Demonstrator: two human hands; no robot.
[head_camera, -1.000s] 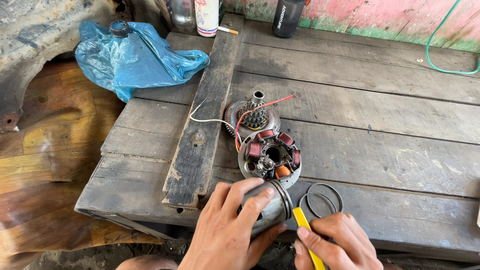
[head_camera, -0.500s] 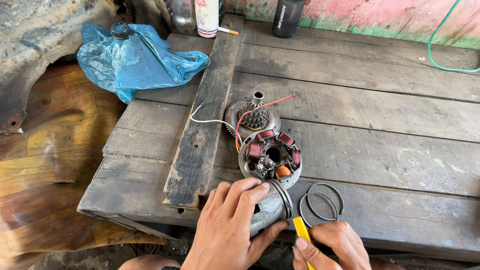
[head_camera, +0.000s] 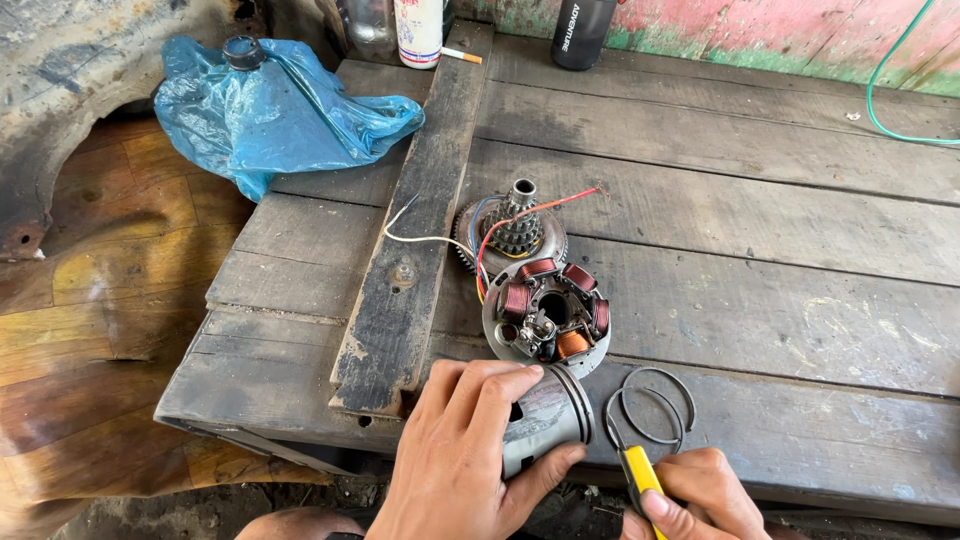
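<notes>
The left hand is wrapped around a grey metal piston, fingers curled over its top and thumb pressed beneath; the piston lies on its side at the near edge of the wooden bench, crown end pointing right. The right hand is clenched on a yellow-handled tool, whose dark metal tip reaches up just beside the piston's crown. Whether the tip touches the piston cannot be told.

Two thin metal rings lie overlapping on the bench immediately right of the piston and above the right hand, apart from both hands.

Behind the piston, near but not clearly touching it, sits a round stator plate with copper-wound coils, lying flat. A gear cluster stands just behind the plate. Red, white and blue wires run from the plate across the gear cluster and toward a dark raised plank that crosses the bench front to back.

At the far left corner rests a crumpled blue plastic bag with a black cap showing at its top. Along the rear edge stand a white container, a dark bottle and a cigarette. A green hose curves at the far right.
</notes>
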